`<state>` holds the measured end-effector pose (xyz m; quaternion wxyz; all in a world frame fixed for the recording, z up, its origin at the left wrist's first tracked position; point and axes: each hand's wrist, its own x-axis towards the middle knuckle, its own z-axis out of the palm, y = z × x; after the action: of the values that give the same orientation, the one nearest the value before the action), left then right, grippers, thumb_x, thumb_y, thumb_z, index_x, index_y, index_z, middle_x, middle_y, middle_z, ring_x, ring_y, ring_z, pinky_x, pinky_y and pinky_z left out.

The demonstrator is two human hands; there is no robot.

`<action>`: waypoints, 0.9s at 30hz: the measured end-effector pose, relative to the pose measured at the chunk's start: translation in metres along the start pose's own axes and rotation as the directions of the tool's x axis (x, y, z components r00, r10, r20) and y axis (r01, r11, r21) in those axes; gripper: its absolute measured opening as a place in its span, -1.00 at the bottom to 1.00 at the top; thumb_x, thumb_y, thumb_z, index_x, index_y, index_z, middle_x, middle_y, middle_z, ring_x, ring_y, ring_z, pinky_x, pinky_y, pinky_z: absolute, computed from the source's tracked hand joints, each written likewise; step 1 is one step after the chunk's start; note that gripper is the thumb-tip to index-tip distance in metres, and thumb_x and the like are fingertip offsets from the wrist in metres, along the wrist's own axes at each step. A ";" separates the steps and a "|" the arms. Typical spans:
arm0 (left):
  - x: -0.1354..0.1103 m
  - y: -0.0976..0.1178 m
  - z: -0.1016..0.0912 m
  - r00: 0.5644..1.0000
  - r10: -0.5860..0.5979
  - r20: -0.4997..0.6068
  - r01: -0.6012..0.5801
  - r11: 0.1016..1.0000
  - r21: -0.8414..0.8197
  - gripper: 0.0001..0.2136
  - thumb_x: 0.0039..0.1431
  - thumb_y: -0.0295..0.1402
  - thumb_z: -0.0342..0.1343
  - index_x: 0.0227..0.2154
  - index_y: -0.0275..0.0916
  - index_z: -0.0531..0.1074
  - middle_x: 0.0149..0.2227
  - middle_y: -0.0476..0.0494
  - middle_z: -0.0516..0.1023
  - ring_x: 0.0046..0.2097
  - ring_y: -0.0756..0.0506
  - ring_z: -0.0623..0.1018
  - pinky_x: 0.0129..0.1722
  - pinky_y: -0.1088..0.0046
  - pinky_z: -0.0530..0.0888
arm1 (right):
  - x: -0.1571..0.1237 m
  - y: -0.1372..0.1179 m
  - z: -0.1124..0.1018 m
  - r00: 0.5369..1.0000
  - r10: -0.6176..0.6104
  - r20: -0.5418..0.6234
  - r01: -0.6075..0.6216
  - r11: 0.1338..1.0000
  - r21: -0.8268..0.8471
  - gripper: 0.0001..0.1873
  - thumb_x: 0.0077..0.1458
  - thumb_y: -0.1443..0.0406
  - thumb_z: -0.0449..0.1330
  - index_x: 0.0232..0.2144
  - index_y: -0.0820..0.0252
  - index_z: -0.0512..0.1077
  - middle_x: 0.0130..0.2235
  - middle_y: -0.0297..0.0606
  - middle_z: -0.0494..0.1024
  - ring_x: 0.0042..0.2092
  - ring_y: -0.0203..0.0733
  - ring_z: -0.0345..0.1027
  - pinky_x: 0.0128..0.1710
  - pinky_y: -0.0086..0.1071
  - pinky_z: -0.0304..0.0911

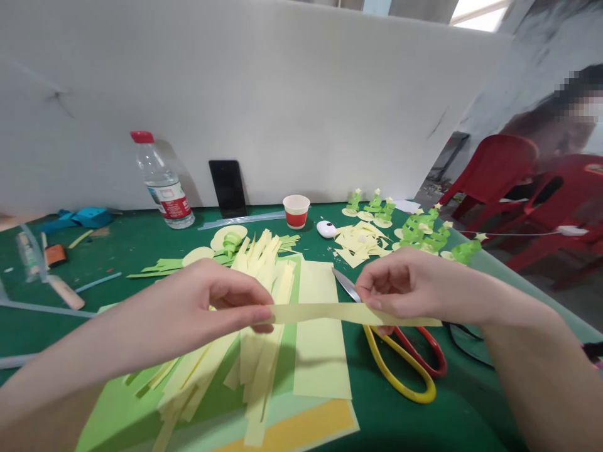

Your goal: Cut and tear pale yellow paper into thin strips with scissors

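Note:
My left hand (198,307) and my right hand (405,285) each pinch one end of a pale yellow paper strip (320,312), held level above the green table (424,414). Both hands are closed on it with thumb and fingers. Beneath the strip lies a heap of cut yellow strips (254,295) on yellow and green paper sheets (325,351). Scissors (405,364) with one yellow and one red handle lie just under my right hand.
Behind stand a water bottle (162,182), a dark phone (228,187) leaning on the white wall, a red-and-white paper cup (296,211), a white mouse-like object (326,228) and small green paper trees (424,232). Red plastic chairs (509,182) and a person are at the right.

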<state>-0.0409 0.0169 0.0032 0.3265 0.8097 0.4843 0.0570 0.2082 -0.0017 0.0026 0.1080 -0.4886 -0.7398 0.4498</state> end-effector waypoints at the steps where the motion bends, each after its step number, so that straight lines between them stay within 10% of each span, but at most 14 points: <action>1: 0.000 -0.002 0.002 1.000 -0.012 -0.027 0.013 0.998 0.067 -0.74 -0.01 -0.06 0.02 -0.33 0.01 0.50 -0.31 0.08 0.58 -0.30 -0.10 0.53 -0.36 0.52 0.44 | 0.001 -0.001 0.001 1.000 0.002 0.024 -0.003 1.000 0.014 -0.88 -0.08 0.38 0.01 -0.60 0.23 0.28 -0.64 -0.47 0.19 -0.62 -0.48 0.00 -0.65 -0.58 -0.07; 5: 0.002 0.000 0.022 0.997 0.030 -0.070 -0.019 0.988 0.155 -0.59 -0.02 0.03 -0.01 -0.10 0.09 0.36 -0.05 0.07 0.44 -0.04 -0.19 0.41 -0.12 0.36 0.35 | 0.009 -0.004 0.014 0.992 -0.072 0.107 0.065 0.996 0.068 -0.89 -0.13 0.47 0.01 -0.60 0.25 0.28 -0.60 -0.46 0.22 -0.55 -0.47 0.02 -0.58 -0.60 0.00; 11: 0.006 0.019 0.043 0.982 0.154 0.106 -0.159 0.986 0.040 -0.65 0.13 -0.11 -0.13 -0.39 -0.13 0.52 -0.50 -0.01 0.52 -0.48 -0.01 0.43 -0.47 0.55 0.29 | 0.019 -0.002 0.028 0.978 -0.148 0.145 0.121 0.976 0.182 -0.88 -0.14 0.51 0.00 -0.58 0.28 0.29 -0.57 -0.44 0.27 -0.52 -0.47 0.14 -0.54 -0.62 0.06; 27: 0.016 0.022 0.026 0.962 -0.033 0.272 0.162 0.870 -0.466 -0.88 -0.12 -0.40 0.12 -0.68 -0.22 0.35 -0.69 0.13 0.47 -0.65 0.09 0.24 -0.62 0.63 0.15 | 0.019 -0.001 0.020 0.970 -0.139 0.198 0.069 0.944 0.322 -0.88 -0.09 0.50 0.02 -0.57 0.27 0.29 -0.62 -0.52 0.16 -0.62 -0.57 0.02 -0.63 -0.66 -0.02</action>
<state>-0.0051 0.0106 -0.0080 0.5803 0.6772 0.4491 0.0550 0.1861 0.0028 -0.0129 0.1261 -0.3731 -0.6914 0.6056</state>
